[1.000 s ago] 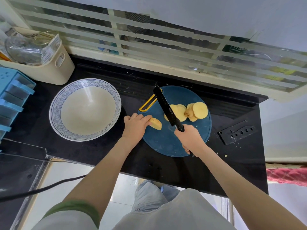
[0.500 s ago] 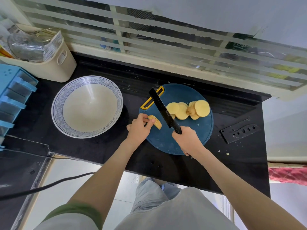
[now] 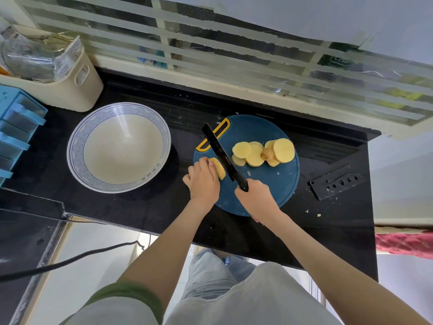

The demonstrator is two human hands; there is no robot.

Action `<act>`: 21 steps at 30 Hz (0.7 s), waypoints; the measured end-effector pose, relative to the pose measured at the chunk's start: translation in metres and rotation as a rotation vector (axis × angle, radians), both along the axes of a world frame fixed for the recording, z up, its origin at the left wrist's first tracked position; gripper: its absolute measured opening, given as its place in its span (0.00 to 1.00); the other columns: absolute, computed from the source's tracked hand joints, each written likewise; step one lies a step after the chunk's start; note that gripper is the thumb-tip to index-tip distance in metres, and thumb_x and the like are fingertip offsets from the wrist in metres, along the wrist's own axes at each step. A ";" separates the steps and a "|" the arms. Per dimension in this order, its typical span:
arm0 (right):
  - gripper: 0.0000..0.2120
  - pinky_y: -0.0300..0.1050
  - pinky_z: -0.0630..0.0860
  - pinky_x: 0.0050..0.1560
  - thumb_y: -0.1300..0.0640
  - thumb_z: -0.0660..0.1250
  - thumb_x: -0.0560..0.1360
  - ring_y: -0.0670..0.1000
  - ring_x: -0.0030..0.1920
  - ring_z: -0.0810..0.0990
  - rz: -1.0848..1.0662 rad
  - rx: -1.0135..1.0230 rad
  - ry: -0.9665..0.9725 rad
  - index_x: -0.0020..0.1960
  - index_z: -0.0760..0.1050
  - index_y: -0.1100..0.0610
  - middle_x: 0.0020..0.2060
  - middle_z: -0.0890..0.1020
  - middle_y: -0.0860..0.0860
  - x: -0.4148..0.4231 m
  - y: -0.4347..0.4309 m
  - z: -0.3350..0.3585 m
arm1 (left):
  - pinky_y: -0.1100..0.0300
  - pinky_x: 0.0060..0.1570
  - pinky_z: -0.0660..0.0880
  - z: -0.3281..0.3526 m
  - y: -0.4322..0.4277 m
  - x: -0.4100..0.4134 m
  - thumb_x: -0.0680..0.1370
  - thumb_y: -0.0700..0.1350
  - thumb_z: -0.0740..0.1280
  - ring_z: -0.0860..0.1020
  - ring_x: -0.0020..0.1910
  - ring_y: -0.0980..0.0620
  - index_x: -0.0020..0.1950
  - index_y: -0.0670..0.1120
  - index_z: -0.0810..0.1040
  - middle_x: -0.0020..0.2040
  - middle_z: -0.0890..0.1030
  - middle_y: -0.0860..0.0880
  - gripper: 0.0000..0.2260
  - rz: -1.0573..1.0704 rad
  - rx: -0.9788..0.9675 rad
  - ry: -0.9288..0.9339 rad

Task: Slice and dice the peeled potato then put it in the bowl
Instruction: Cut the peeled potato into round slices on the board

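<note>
On a round dark-blue cutting board (image 3: 262, 198) my left hand (image 3: 203, 181) holds the last piece of peeled potato (image 3: 219, 168) at the board's left edge. My right hand (image 3: 256, 198) grips the handle of a black knife (image 3: 222, 156); its blade lies just right of that piece, pointing up-left toward the board's yellow handle slot. Several round potato slices (image 3: 262, 152) lie piled on the far half of the board. A large cream bowl (image 3: 119, 146) with a blue patterned rim stands empty to the left.
A black knife sheath (image 3: 337, 182) lies on the black counter (image 3: 328, 231) right of the board, with small potato scraps around. A cream basket (image 3: 70, 85) and blue drawers (image 3: 16, 127) stand far left. A barred window runs behind. The counter's front edge is near my legs.
My left hand turned the potato piece and set it down nearer the board's left edge. The knife swung left and now rests beside it.
</note>
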State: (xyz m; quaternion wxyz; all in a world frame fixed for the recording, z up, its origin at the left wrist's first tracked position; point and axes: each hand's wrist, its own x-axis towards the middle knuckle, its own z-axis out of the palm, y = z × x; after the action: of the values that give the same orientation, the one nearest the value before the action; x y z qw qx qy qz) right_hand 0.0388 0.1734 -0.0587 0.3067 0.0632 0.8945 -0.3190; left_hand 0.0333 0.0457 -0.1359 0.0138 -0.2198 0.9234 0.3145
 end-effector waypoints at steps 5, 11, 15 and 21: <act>0.09 0.40 0.65 0.30 0.59 0.58 0.78 0.47 0.29 0.66 0.028 0.025 0.034 0.40 0.67 0.61 0.30 0.68 0.50 0.002 -0.006 -0.006 | 0.54 0.45 0.58 -0.004 0.002 -0.004 0.84 0.42 0.50 0.74 0.47 0.45 0.59 0.41 0.70 0.47 0.73 0.47 0.11 -0.009 -0.049 0.027; 0.09 0.40 0.64 0.30 0.59 0.58 0.78 0.47 0.30 0.67 0.042 0.046 0.046 0.41 0.69 0.61 0.30 0.69 0.50 0.000 -0.010 -0.010 | 0.54 0.36 0.59 -0.013 0.004 -0.008 0.81 0.35 0.57 0.75 0.33 0.42 0.53 0.36 0.74 0.39 0.69 0.47 0.08 -0.010 -0.068 0.094; 0.12 0.37 0.61 0.28 0.59 0.58 0.78 0.46 0.29 0.66 0.066 0.076 0.049 0.36 0.64 0.57 0.30 0.68 0.49 -0.002 -0.012 -0.011 | 0.63 0.29 0.49 -0.013 0.004 -0.012 0.70 0.29 0.70 0.59 0.22 0.54 0.42 0.37 0.76 0.30 0.69 0.48 0.05 -0.027 -0.210 0.136; 0.13 0.38 0.61 0.28 0.59 0.57 0.78 0.48 0.30 0.67 0.076 0.089 0.059 0.35 0.63 0.57 0.30 0.68 0.50 -0.002 -0.012 -0.012 | 0.62 0.26 0.53 -0.015 0.003 -0.014 0.66 0.31 0.75 0.59 0.20 0.54 0.40 0.37 0.77 0.28 0.71 0.47 0.09 -0.088 -0.271 0.072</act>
State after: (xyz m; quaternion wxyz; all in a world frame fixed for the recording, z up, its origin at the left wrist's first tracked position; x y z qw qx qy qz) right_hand 0.0367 0.1613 -0.0707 0.2891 0.0333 0.9182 -0.2687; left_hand 0.0189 0.0491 -0.1504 -0.0352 -0.1674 0.9660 0.1937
